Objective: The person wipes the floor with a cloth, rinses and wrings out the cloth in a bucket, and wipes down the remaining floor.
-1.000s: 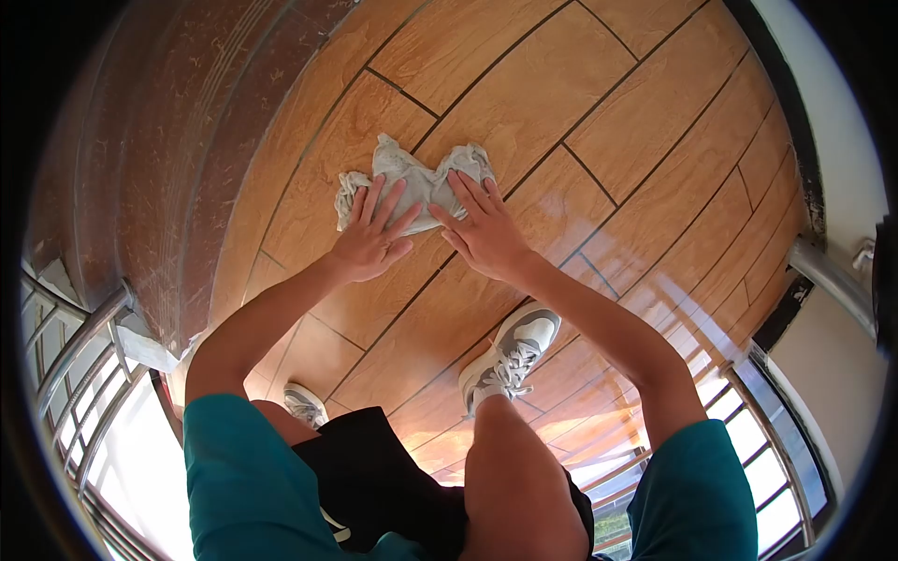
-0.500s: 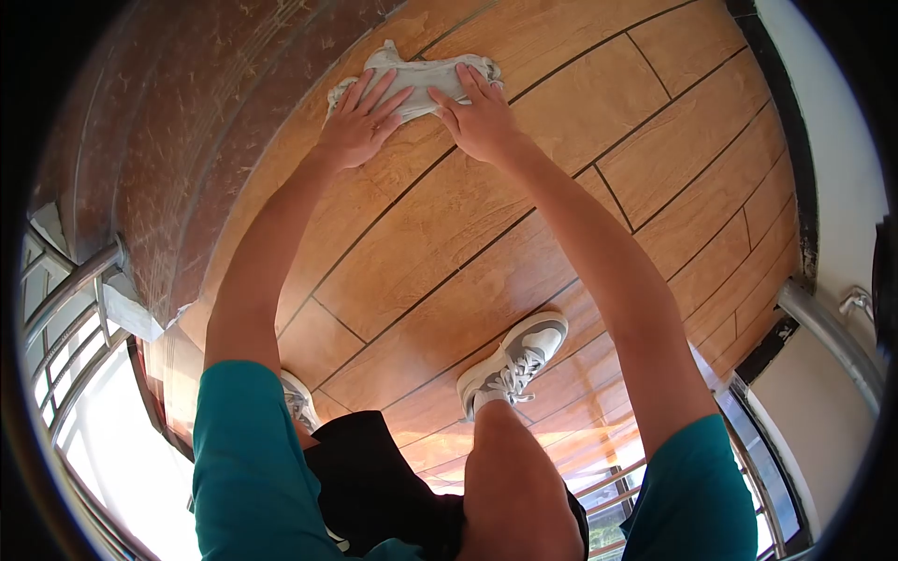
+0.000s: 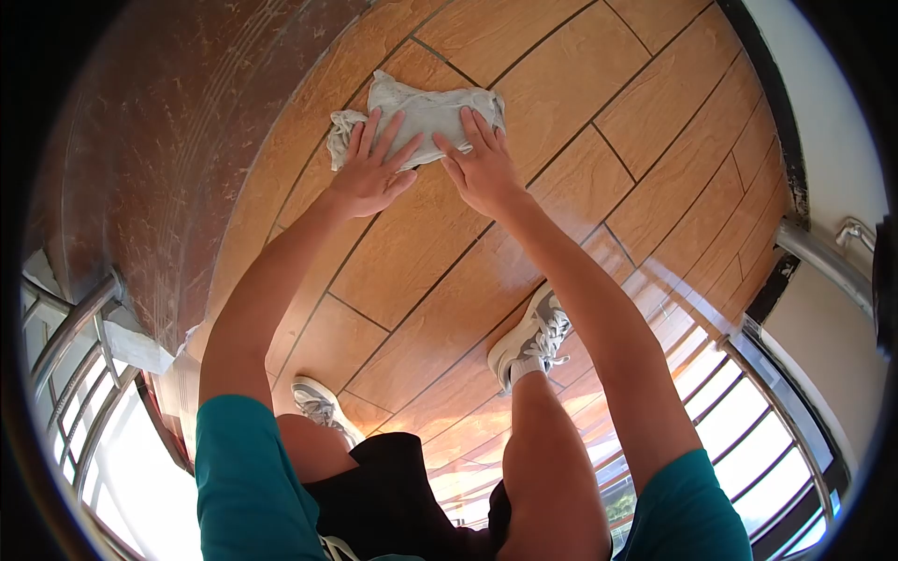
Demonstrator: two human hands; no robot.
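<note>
A damp-looking grey-white cloth (image 3: 426, 110) lies spread and wrinkled on the wood-look tile floor (image 3: 412, 252), its left end bunched up. My left hand (image 3: 371, 176) presses flat with spread fingers on the lower left edge of the cloth. On its lower right part rests my right hand (image 3: 485, 170), fingers stretched out and apart. Both palms face down, and neither hand grips the cloth.
A dark red marble-like surface (image 3: 178, 140) with a curved edge borders the floor on the left. Metal railings stand at the lower left (image 3: 75, 327) and lower right (image 3: 776, 402). My shoes (image 3: 533, 341) are on the tiles, and a white wall (image 3: 837, 122) with black skirting runs along the right.
The cloth and both hands sit lower in the view, and more of the cloth shows beyond my fingers. The whole view has shifted, with both shoes and the right railing showing more.
</note>
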